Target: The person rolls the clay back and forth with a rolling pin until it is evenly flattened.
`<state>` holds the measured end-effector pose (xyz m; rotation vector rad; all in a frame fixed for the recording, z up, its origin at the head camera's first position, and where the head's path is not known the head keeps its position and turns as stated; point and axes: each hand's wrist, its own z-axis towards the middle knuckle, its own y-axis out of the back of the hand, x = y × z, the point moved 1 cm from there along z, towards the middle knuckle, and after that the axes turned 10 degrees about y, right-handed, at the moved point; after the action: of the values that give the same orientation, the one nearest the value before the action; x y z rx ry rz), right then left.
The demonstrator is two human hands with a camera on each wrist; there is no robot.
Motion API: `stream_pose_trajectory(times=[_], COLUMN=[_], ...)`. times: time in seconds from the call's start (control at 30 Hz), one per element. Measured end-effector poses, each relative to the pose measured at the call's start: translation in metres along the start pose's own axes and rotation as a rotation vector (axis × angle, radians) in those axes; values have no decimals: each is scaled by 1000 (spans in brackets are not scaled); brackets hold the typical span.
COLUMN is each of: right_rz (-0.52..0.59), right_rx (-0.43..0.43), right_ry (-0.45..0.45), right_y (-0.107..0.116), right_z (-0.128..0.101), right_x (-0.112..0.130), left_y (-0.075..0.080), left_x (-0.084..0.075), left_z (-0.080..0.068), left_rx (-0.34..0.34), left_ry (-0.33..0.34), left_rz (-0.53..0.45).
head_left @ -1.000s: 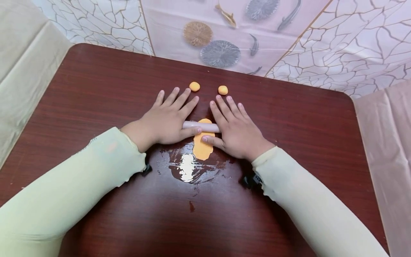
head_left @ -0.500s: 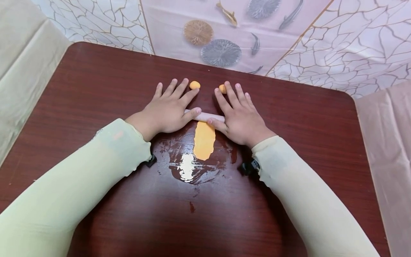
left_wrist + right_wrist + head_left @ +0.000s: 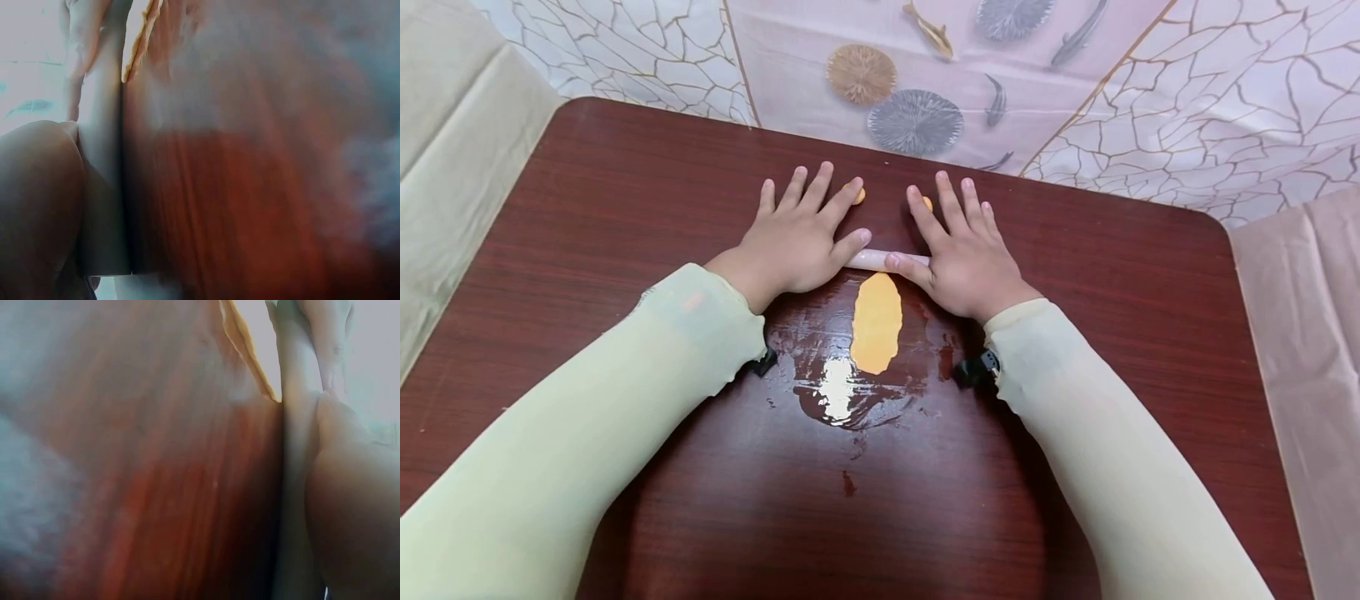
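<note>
Orange-yellow, thin and wavy-edged, an oval sheet (image 3: 877, 325) lies flat on the dark red-brown, wood-grained bench (image 3: 835, 533), and from my remote seat I take it as the centre of my clock. At twelve, its far end meets a pale, smooth, cylindrical rod (image 3: 874, 259) lying crosswise. I see the person's left hand (image 3: 793, 246) between ten and eleven and the right hand (image 3: 966, 254) near two, each resting over one end of the rod. Both hands have their fingers straight and spread, curled round nothing that I can see. The right thumb points towards ten, across the rod.

Just short of twelve, a small orange ball (image 3: 860, 197) shows behind the left index finger; near one, a second small orange ball (image 3: 928, 203) shows behind the right. I cannot tell whether either finger touches its ball.

On my left wrist feed, the sheet's edge sits close beside the rod at eleven; on the right feed, at one. Both are blurred. Around seven, a wet-looking smear (image 3: 837, 392) throws back a bright glare. Pale yellow-green sleeves (image 3: 587, 400) reach in from eight and four.
</note>
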<state>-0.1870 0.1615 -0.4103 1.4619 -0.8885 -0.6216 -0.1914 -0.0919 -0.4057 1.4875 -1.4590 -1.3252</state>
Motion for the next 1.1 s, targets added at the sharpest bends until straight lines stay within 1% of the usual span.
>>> stream_pose_trajectory(times=[0.1,0.17,0.2,0.3,0.37,0.4,0.47,0.53,0.6,0.63,0.73,0.8,0.83,0.9,1.0,1.1], right_rz=[10,13,13,9,8,5,6,5,-16,-24,-57,-50,-40,-20,4,-1], right_rx=[6,12,13,7,-2,-5,-11,-26,-54,-78,-163,-202,-208,-195,-147,-131], right_ry=[-14,-25,-28,-28,-25,-23,-14,12,67,112,281,403,454,530,579,599], right_y=[1,2,2,3,3,4,7,11,17,20,25,24,21,13,2,-4], right_z=[3,4,4,5,6,6,6,5,0,-2,-16,-29,-35,-48,-60,-63], right_x=[-1,-2,-3,-4,-4,-3,-1,4,11,17,39,53,60,69,77,77], left_y=[2,4,5,7,8,8,7,5,3,2,0,-2,-2,-3,-5,-6], left_x=[1,0,0,0,2,3,7,11,14,16,20,21,22,21,20,20], left_z=[2,2,0,-9,-17,-21,-28,-32,-34,-35,-36,-37,-37,-37,-37,-37], left_rx=[-11,-40,-68,-162,-208,-223,-228,-230,-241,-249,-275,-289,-293,-299,-301,-305], left_ry=[7,-15,-46,-177,-262,-294,-314,-309,-303,-303,-311,-319,-322,-325,-326,-322], left_rz=[1,-7,-18,-64,-90,-100,-110,-117,-124,-130,-142,-142,-142,-142,-148,-151])
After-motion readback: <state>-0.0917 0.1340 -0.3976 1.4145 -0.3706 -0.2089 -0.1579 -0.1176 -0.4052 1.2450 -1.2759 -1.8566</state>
